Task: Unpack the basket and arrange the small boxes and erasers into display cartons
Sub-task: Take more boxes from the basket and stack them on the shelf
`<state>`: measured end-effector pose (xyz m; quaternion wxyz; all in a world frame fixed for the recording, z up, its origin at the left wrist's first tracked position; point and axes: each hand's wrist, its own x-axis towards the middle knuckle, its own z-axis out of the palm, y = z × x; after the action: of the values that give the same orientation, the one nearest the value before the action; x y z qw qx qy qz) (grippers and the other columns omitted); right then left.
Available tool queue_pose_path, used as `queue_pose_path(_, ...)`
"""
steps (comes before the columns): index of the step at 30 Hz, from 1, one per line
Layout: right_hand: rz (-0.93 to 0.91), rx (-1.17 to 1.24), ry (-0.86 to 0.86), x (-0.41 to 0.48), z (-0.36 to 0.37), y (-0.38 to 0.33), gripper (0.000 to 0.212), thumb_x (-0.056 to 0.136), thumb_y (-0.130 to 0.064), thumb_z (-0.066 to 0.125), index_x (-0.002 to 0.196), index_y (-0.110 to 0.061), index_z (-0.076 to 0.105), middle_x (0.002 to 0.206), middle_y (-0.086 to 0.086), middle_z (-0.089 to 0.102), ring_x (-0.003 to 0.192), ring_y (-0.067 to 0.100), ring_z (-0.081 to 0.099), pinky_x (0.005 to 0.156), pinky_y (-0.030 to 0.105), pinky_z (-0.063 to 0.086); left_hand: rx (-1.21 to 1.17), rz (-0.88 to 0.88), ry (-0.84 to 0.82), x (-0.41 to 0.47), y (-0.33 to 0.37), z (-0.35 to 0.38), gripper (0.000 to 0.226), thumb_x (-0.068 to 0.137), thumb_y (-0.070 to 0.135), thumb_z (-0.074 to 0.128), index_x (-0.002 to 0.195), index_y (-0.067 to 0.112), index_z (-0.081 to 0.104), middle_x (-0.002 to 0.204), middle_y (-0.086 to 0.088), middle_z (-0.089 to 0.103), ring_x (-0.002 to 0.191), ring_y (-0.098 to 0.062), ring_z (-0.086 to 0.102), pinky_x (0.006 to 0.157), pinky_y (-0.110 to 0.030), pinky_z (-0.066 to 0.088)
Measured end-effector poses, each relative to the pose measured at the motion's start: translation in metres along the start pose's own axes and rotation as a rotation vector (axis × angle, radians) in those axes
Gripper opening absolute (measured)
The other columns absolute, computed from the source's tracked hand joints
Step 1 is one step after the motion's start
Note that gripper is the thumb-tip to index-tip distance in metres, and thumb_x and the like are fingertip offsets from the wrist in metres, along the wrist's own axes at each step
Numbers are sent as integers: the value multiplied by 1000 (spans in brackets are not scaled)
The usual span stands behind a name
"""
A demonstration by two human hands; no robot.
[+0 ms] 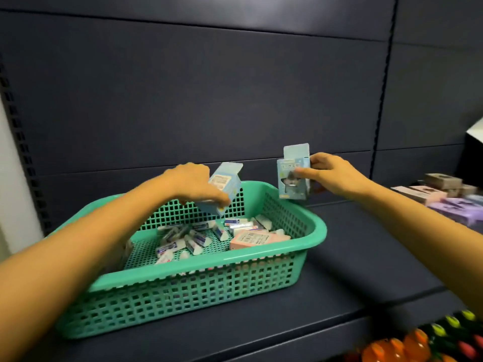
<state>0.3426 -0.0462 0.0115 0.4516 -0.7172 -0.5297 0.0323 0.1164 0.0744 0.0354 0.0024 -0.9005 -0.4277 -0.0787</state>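
Note:
A green plastic basket [311, 231] stands on a dark shelf. On its floor lie several small wrapped erasers [193, 240] and a pink box [257, 239]. My left hand [193, 182] holds a tilted light blue small box [224, 188] above the basket's far side. My right hand [332, 175] pinches a second light blue box [292, 176] upright, just past the basket's far right corner.
Purple, pink and brown cartons [444, 197] sit at the right end of the dark shelf [366, 257]. The dark back panel [209, 87] rises close behind. Orange and coloured items [418, 343] show on a lower level at bottom right.

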Motion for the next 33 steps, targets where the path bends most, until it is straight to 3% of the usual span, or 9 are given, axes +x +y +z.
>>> queue_pose_path(2, 57, 99, 14, -6, -14, 13, 37, 87, -30, 64, 118, -13, 56, 108, 1, 65, 85, 12, 63, 66, 21, 52, 9, 14, 111, -2, 19, -10, 46, 69, 61, 67, 77, 19, 47, 72, 2, 53, 61, -14, 51, 50, -24, 34)
queue_pose_path(5, 117, 198, 39, -18, -36, 37, 32, 87, -28, 64, 114, -15, 55, 112, 2, 65, 91, 17, 66, 69, 25, 55, 39, 55, 224, -4, 57, -18, 42, 71, 55, 67, 79, 21, 45, 79, 3, 54, 73, -19, 53, 52, -25, 32)
queue_pose_path(8, 162, 195, 106, -33, -69, 64, 27, 86, -26, 65, 110, -15, 56, 106, -1, 63, 83, 14, 63, 62, 23, 55, 17, 89, 249, 1, 103, -16, 45, 69, 55, 68, 88, 18, 50, 82, 1, 57, 79, -22, 55, 54, -26, 33)
queue_pose_path(12, 217, 101, 161, -55, -125, 114, 23, 85, -28, 64, 105, -18, 58, 107, 1, 68, 92, 19, 66, 79, 36, 55, 33, 141, 262, 11, 177, -3, 47, 68, 53, 70, 90, 18, 48, 87, -2, 58, 79, -24, 54, 61, -28, 35)
queue_pose_path(17, 259, 125, 180, -88, -208, 172, 4, 90, -20, 60, 93, -21, 58, 96, -1, 65, 81, 14, 59, 65, 26, 50, 9, 214, 264, 21, 276, 16, 49, 71, 55, 66, 92, 17, 44, 87, -1, 53, 80, -23, 50, 66, -29, 35)
queue_pose_path(22, 322, 87, 245, -108, -279, 238, 21, 88, -25, 63, 105, -13, 59, 104, 4, 64, 78, 10, 59, 56, 21, 46, -18, 260, 253, 29, 360, 44, 45, 73, 54, 64, 91, 17, 45, 88, -1, 54, 80, -22, 50, 66, -28, 34)
queue_pose_path(27, 428, 61, 287, -114, -329, 303, 32, 85, -29, 64, 110, -9, 63, 109, 9, 68, 95, 26, 65, 73, 37, 56, 10, 294, 240, 45, 427, 57, 47, 75, 58, 61, 90, 18, 44, 87, -1, 53, 80, -21, 50, 67, -28, 35)
queue_pose_path(33, 460, 91, 293, -105, -360, 359, 33, 87, -30, 63, 110, -7, 64, 106, 9, 68, 80, 17, 60, 63, 26, 49, 8, 327, 266, 86, 500, 76, 50, 74, 63, 59, 87, 16, 46, 81, 0, 52, 77, -23, 50, 63, -27, 34)
